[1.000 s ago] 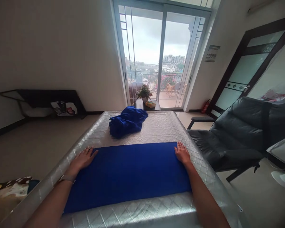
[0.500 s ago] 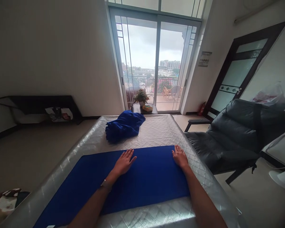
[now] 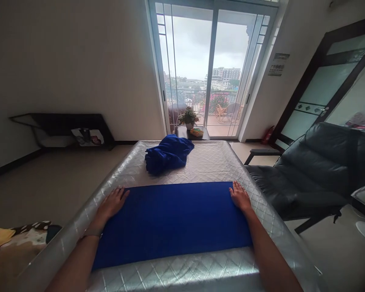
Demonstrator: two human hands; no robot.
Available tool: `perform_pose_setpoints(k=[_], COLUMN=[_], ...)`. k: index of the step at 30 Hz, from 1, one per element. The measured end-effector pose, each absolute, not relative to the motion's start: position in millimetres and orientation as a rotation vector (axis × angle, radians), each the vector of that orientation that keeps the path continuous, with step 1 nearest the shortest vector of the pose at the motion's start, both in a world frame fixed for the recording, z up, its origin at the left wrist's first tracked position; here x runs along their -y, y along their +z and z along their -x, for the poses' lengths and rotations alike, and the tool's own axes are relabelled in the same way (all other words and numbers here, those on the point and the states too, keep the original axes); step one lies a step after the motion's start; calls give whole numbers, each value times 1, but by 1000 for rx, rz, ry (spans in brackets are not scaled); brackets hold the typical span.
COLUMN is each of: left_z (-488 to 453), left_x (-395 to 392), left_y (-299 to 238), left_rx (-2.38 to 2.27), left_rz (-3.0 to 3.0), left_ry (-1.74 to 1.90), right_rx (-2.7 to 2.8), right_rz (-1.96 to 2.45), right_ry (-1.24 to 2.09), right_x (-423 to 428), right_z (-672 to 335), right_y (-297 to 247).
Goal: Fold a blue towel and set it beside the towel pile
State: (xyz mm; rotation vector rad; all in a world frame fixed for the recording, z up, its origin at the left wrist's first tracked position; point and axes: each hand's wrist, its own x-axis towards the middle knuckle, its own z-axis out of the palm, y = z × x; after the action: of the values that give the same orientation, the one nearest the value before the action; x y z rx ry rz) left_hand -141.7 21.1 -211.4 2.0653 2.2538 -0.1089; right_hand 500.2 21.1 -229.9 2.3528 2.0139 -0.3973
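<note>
A flat blue cloth point(image 3: 176, 219) lies spread across the silvery quilted mattress point(image 3: 212, 168). Its surface looks smooth. My left hand point(image 3: 112, 202) rests at the cloth's far left corner, fingers stretched forward, thumb apart. At the far right corner, my right hand point(image 3: 240, 196) lies flat with its fingers extended. Neither hand grips anything. Beyond the flat cloth, a crumpled blue cloth point(image 3: 168, 154) sits in a heap on the mattress. My left forearm hides part of the flat cloth's left edge.
To the right stands a black padded armchair point(image 3: 310, 174). Past the mattress's far end is a small table with a potted plant point(image 3: 188, 117), before a glass sliding door point(image 3: 190, 52). A patterned blanket point(image 3: 27, 247) is at the lower left. A dark low rack point(image 3: 75, 125) stands by the wall.
My left hand has moved left from the cloth's middle to its far left corner. My right hand stays at the right corner. The view has shifted slightly.
</note>
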Motion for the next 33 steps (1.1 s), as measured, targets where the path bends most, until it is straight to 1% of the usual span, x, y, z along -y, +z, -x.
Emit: perform_pose_setpoints(k=[5, 10, 15, 17, 19, 22, 25, 27, 30, 33], left_z=[150, 141, 134, 132, 130, 128, 127, 127, 128, 130], left_x=[-21, -18, -14, -12, -12, -11, -11, -11, -11, -11], left_y=[-221, -215, -206, -203, -201, -198, -196, -196, -198, -201], left_rx=[-2324, -2327, -2343, -2346, -2352, -2354, -2347, -2348, -2350, -2353], left_rz=[-2026, -2002, -2020, -2020, -2006, -1977, -1968, -1966, -1979, -2017], left_ry=[-87, -81, -105, -90, -77, -85, -85, -91, -94, -78], right_rx=[-2002, -1977, -2030, -2114, -2248, -2512, -2707, -2739, -2694, -2623], right_rz=[-2339, -2321, -2300, -2257, -2179, -1990, -1822, -1773, -1771, -1810], right_ry=[-398, -367, -84, -54, -125, -332, -535, -641, -727, -708], right_x=[-21, -19, -14, -11, -8, -1, 2, 1, -4, -11], right_z=[-499, -495, -477, -454, -418, -348, -283, -254, -242, -267], right_y=[-226, -220, -200, -189, -179, -168, -168, -173, -183, -193])
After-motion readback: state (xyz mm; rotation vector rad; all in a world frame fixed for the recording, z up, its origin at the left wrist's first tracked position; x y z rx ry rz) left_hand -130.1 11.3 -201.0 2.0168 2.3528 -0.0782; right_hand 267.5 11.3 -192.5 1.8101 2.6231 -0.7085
